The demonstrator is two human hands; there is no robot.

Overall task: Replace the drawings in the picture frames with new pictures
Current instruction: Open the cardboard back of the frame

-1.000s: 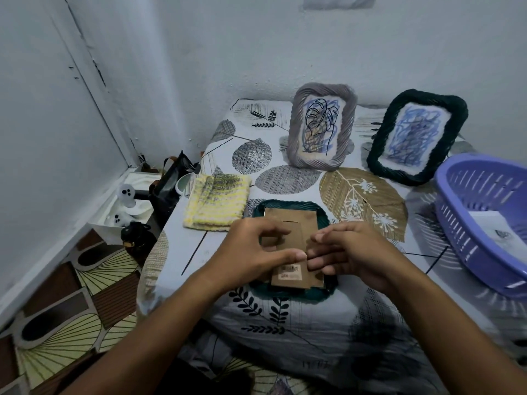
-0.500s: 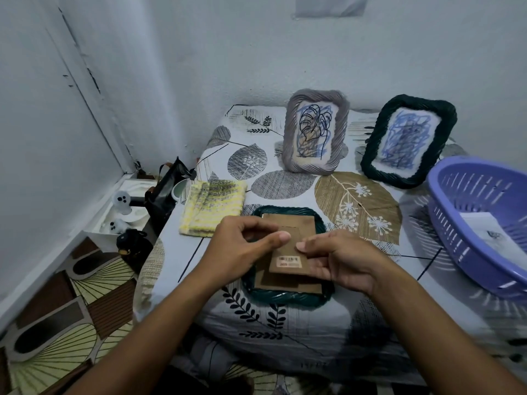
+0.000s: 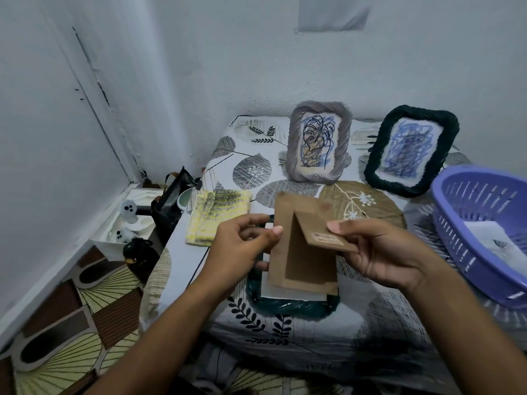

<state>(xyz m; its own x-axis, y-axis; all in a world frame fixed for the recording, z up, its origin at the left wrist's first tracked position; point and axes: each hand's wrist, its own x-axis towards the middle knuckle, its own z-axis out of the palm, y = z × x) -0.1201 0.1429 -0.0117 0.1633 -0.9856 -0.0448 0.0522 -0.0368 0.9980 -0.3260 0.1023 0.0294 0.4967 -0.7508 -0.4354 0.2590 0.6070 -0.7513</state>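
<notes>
A dark green woven picture frame (image 3: pixel 291 305) lies face down on the bed. Both hands hold its brown cardboard backing board (image 3: pixel 302 252) lifted above it. My left hand (image 3: pixel 242 246) pinches the board's left edge. My right hand (image 3: pixel 379 252) pinches the raised stand flap with the barcode sticker. A white sheet (image 3: pixel 288 292) shows under the board's lower edge. A grey woven frame (image 3: pixel 318 143) with a leaf drawing and a second dark green frame (image 3: pixel 412 155) with blue scribbles stand upright at the back.
A purple plastic basket (image 3: pixel 482 232) with white paper (image 3: pixel 496 240) inside sits at the right. A yellow knitted cloth (image 3: pixel 218 216) lies left of the frame. The bed's left edge drops to a patterned floor with a black bag (image 3: pixel 168 206) and a white tray (image 3: pixel 125 223).
The backing board has come up off the face-down green frame, its stand flap swung out. Both hands rose with it, and a white sheet now shows beneath.
</notes>
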